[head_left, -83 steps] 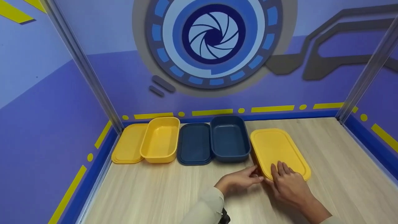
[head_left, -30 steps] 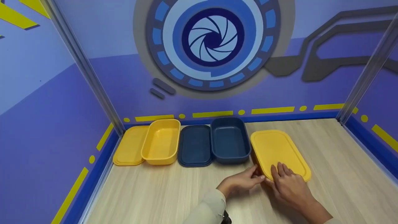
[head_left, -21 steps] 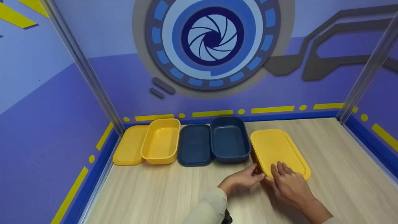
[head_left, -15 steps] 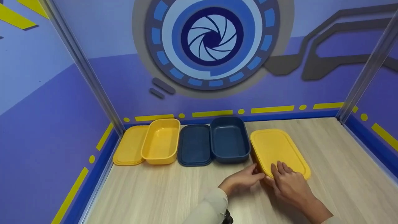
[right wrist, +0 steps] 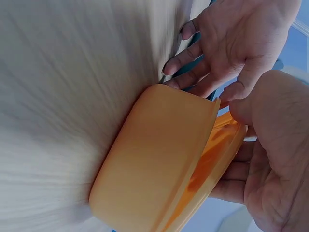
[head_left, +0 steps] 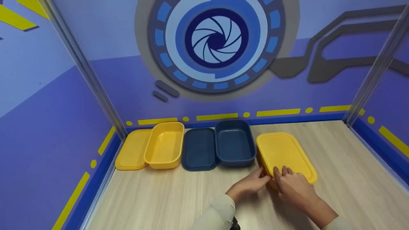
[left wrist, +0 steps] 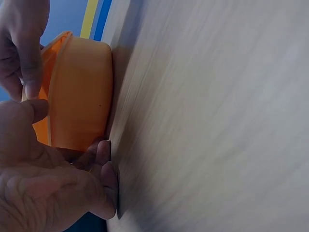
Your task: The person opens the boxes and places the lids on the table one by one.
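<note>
A yellow lunch box (right wrist: pixel 149 150) stands on the wooden table at the right in the head view. Its yellow lid (head_left: pixel 284 153) is tilted up on one side, and the right wrist view shows a gap along the rim. My right hand (head_left: pixel 294 187) pinches the lid's near edge, thumb at the underside and fingers on top. At the near left corner my left hand (head_left: pixel 249 185) holds the box, its fingers (left wrist: pixel 104 152) low along the wall and thumb up by the rim. The inside of the box is mostly hidden.
Left of it stand an uncovered navy box (head_left: pixel 235 161), a navy lid (head_left: pixel 199 150), an uncovered yellow box (head_left: pixel 164 161) and another yellow lid (head_left: pixel 132 150), in a row. Printed blue panels (head_left: pixel 127 83) close the table (head_left: pixel 153 198) at the back and sides.
My right hand has shifted slightly left toward the lid's near left corner, its fingers bending more. The left hand has stayed at the box's corner, and the other boxes and lids have not moved.
</note>
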`<action>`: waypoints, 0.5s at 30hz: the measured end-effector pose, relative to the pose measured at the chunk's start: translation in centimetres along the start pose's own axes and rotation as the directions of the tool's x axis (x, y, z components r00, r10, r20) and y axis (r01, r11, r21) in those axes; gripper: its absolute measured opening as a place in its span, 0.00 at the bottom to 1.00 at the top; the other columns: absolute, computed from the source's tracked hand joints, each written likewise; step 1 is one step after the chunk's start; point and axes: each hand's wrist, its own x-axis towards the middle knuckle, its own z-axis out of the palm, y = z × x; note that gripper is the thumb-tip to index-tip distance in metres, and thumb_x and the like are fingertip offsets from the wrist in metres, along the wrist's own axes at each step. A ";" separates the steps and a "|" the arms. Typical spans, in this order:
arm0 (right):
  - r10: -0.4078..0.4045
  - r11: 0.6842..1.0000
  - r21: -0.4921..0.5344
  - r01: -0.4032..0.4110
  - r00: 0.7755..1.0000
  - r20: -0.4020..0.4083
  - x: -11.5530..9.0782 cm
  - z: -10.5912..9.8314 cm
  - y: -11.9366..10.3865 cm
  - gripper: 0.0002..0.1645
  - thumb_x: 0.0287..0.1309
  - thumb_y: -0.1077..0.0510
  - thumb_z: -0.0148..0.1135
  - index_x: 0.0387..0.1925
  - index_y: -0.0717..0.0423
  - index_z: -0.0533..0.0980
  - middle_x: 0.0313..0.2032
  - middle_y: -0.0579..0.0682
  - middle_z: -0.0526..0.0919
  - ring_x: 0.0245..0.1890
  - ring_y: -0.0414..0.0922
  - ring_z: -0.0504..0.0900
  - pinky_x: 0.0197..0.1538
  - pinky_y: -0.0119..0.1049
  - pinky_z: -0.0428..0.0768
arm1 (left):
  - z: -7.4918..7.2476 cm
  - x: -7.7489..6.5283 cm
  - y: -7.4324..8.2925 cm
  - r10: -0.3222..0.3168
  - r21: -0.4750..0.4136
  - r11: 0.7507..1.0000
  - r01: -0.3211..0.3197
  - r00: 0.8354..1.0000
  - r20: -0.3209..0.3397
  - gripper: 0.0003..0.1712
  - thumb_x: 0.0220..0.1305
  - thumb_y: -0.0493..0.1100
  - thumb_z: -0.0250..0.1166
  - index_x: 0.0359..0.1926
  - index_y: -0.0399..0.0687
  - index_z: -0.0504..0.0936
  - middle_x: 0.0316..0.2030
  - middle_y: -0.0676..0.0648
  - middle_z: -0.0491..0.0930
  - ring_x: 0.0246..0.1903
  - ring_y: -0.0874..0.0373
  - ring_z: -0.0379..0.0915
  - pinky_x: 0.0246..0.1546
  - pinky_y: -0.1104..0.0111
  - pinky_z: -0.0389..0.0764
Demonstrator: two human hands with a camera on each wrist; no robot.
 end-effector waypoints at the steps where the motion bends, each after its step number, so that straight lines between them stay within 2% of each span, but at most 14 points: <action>1: 0.000 1.000 -0.002 0.000 1.000 0.006 0.0 0.0 0.0 0.28 0.60 0.53 0.77 0.56 0.64 0.81 0.41 0.67 0.86 0.29 0.54 0.83 0.28 0.49 0.85 | 0.0 0.0 0.0 0.006 -0.007 1.000 -0.006 1.000 0.001 0.37 0.78 0.57 0.54 0.81 0.49 0.65 0.77 0.48 0.70 0.75 0.61 0.67 0.75 0.68 0.69; 6: -0.002 1.000 -0.020 0.002 1.000 0.000 -0.2 0.1 0.0 0.28 0.58 0.54 0.77 0.56 0.62 0.81 0.39 0.64 0.84 0.26 0.51 0.80 0.26 0.47 0.84 | 0.0 0.0 -0.2 0.004 -0.018 1.000 -0.004 1.000 -0.005 0.40 0.76 0.56 0.55 0.83 0.47 0.61 0.78 0.47 0.69 0.76 0.61 0.66 0.75 0.68 0.68; 15: 0.005 1.000 -0.014 -0.005 1.000 -0.023 -0.5 0.4 0.1 0.28 0.56 0.54 0.79 0.56 0.60 0.81 0.39 0.62 0.84 0.27 0.50 0.81 0.25 0.46 0.83 | -0.1 0.2 -0.4 -0.054 -0.030 0.998 0.055 0.998 0.029 0.44 0.76 0.59 0.55 0.85 0.49 0.55 0.82 0.47 0.62 0.79 0.60 0.60 0.79 0.65 0.65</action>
